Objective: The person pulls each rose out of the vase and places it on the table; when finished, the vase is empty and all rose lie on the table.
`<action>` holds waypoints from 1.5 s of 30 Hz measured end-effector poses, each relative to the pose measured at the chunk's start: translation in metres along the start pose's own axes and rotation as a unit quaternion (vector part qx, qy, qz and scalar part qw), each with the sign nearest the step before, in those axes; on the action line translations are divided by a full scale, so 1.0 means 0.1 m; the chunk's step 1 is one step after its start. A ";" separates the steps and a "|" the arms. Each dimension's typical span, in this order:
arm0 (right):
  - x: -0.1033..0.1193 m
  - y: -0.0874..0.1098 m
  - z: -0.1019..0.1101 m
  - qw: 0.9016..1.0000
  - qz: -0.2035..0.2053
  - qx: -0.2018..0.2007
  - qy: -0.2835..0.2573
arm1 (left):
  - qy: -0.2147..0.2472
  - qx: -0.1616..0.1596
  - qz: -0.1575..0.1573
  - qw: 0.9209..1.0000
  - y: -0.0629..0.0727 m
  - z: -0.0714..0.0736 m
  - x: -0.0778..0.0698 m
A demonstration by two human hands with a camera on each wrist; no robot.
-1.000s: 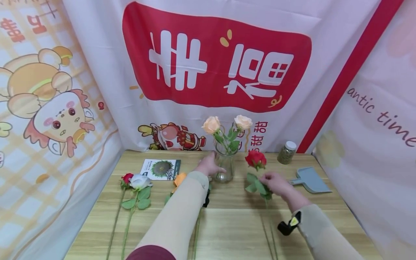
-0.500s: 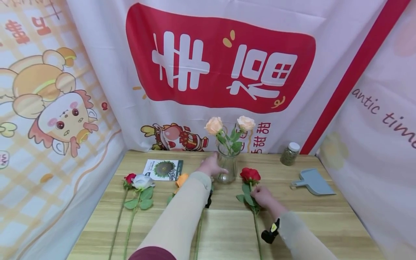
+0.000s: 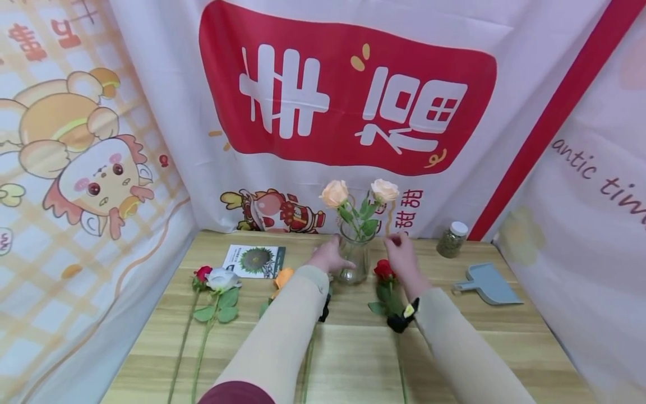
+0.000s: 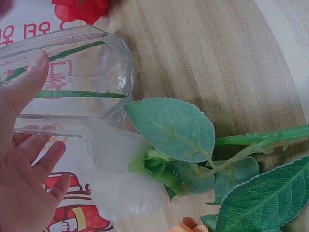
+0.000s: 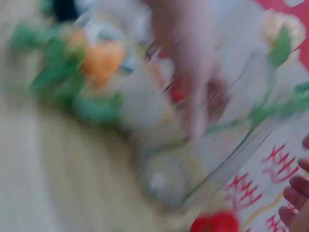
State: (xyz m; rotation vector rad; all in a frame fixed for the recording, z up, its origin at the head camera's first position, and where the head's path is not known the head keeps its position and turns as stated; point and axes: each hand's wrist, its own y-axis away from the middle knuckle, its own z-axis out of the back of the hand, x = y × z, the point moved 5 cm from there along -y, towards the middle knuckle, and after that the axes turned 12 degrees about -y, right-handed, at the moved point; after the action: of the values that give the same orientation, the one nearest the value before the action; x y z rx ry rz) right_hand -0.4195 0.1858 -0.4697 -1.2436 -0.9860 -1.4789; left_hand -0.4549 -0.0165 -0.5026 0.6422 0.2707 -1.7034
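Note:
My left hand (image 3: 330, 257) holds the clear glass vase (image 3: 357, 261) at the back of the table, its thumb lying along the glass in the left wrist view. Two peach roses (image 3: 334, 194) stand in the vase. My right hand (image 3: 402, 259) is raised just right of the vase and holds nothing; its loosely bent fingers (image 5: 295, 193) show at the edge of the blurred right wrist view. Under that hand lies a red rose (image 3: 384, 270), partly covered by the wrist. A white rose (image 4: 125, 169) lies right beside the vase in the left wrist view.
Left of my left sleeve lie an orange rose (image 3: 282, 278), a white rose (image 3: 222, 279) and a small red rose (image 3: 203, 274). A printed card (image 3: 254, 261) is behind them. At right are a lidded jar (image 3: 451, 240) and a grey dustpan (image 3: 488, 285).
My right hand brought the red rose left, laid it down right of the vase, let go and moved up toward the vase. My left hand stays on the vase.

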 end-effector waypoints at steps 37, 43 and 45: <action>2.01 0.22 0.15 0.922 0.095 0.115 -0.357 | -0.016 0.005 -0.003 1.000 -0.09 -0.07 0.03; 2.44 0.49 0.62 0.883 0.119 0.138 -0.433 | 0.009 0.004 -0.020 1.000 -0.06 -0.07 0.02; 2.48 0.58 0.80 0.896 0.110 0.122 -0.413 | 0.018 0.002 -0.023 1.000 -0.05 -0.06 0.03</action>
State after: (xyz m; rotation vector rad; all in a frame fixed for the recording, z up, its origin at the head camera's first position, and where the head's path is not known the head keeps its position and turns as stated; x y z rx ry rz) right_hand -0.3568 0.2095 -0.2118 -1.7619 -1.4575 -0.5884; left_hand -0.4579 -0.0144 -0.5101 0.6740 0.3101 -1.7378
